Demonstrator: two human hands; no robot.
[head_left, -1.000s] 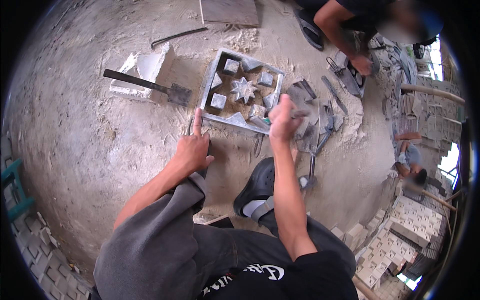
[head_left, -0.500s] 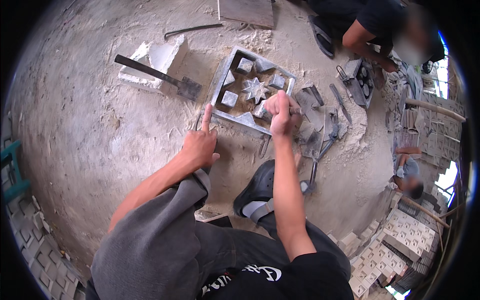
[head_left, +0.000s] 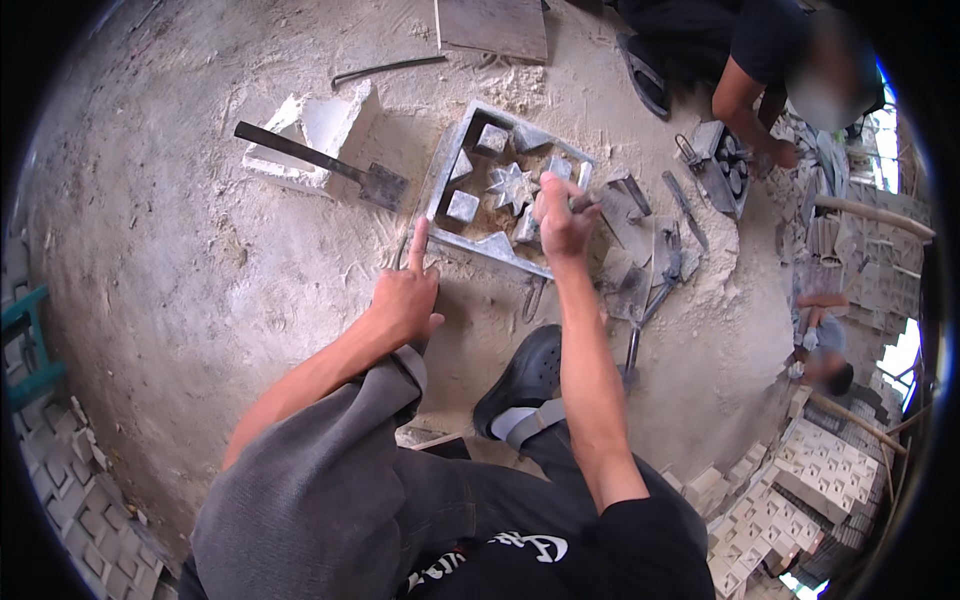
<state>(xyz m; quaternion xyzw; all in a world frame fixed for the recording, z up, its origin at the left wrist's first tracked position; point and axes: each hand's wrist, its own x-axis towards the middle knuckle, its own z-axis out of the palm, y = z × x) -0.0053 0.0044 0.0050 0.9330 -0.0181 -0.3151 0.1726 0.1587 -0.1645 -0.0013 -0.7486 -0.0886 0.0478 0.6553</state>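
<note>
The right hand [head_left: 566, 222] is closed around one dark handle [head_left: 582, 204], above one mould [head_left: 515, 260] on the floor [head_left: 250, 330]. The left hand [head_left: 405, 303] puts one finger at its corner; this grip I cannot tell. Inside are one star [head_left: 511, 187], four square blocks [head_left: 462, 207].

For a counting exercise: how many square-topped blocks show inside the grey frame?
4: far-left block, near-left block, far-right block and near-right block; the right hand partly hides the last.

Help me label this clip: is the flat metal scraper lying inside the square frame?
No, the scraper lies outside the frame, to its left, with its dark handle crossing the white block.
</note>
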